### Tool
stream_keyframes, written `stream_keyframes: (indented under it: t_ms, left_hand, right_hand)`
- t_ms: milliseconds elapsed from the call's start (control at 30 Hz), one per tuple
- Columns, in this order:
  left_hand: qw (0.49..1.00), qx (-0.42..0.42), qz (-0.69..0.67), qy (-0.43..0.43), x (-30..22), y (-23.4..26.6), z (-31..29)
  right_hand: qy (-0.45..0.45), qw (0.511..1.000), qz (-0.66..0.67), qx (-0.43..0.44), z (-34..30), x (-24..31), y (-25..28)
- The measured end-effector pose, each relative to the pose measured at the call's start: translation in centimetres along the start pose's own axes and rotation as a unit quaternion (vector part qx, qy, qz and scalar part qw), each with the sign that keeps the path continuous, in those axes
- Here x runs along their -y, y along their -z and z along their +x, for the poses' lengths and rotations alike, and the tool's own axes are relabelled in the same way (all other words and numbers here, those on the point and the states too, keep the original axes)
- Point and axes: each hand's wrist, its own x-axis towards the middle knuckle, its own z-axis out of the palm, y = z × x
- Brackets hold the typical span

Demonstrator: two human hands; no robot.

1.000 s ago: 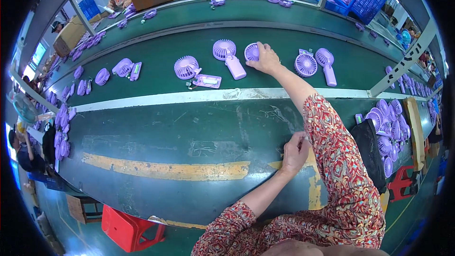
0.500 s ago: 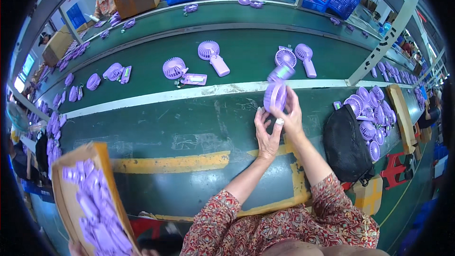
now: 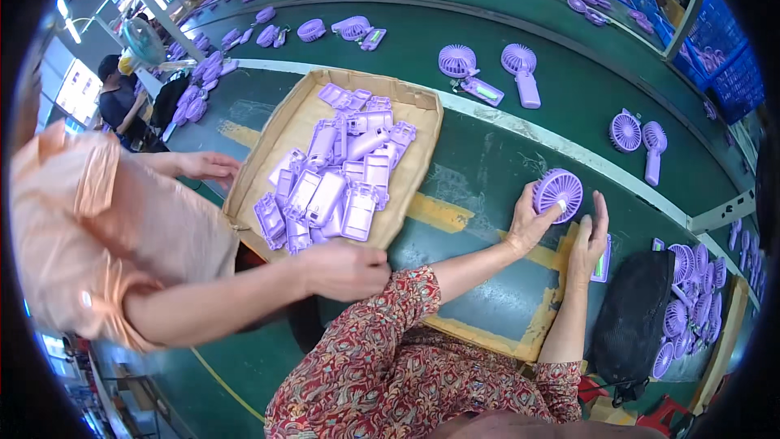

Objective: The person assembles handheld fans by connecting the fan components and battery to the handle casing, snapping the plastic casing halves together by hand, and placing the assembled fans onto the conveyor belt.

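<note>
My left hand (image 3: 530,223) grips the round purple head of a small handheld fan (image 3: 559,192), its thumb pressed on the slatted grille. Just right of it, my right hand (image 3: 587,245) is open, fingers stretched upward, holding nothing visible. A purple handle piece with a green circuit board (image 3: 601,260) shows beyond the right hand, partly hidden by it; whether it is joined to the fan head, I cannot tell. To my left, a shallow cardboard box (image 3: 426,134) full of purple handle shells (image 3: 325,183) rests on the table edge beside a co-worker's hands (image 3: 345,270).
A co-worker in a peach shirt (image 3: 154,219) stands close at my left. A black mesh bag (image 3: 630,309) and a pile of purple fan heads (image 3: 691,301) lie at my right. Several fans (image 3: 520,73) lie on the green belt (image 3: 569,106) beyond the white strip. A metal post (image 3: 723,213) rises at right.
The box of purple shells has come up from the lower left onto the table, with the co-worker beside it. My view has turned left. My right hand has come off the fan head.
</note>
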Motion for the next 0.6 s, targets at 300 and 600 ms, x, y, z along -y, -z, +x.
stream_keyframes:
  t_ms: [300,600]
  left_hand:
    - [1.000,-0.006,-0.020,-0.008,-0.2,-0.2,-0.3]
    - [0.999,-0.032,0.042,-0.012,-0.1,0.6,0.2]
  right_hand:
    - [0.040,0.934,-0.350,0.067,-1.1,-1.9,1.9]
    - [0.002,0.916,-0.401,0.027,-2.4,-1.3,5.4]
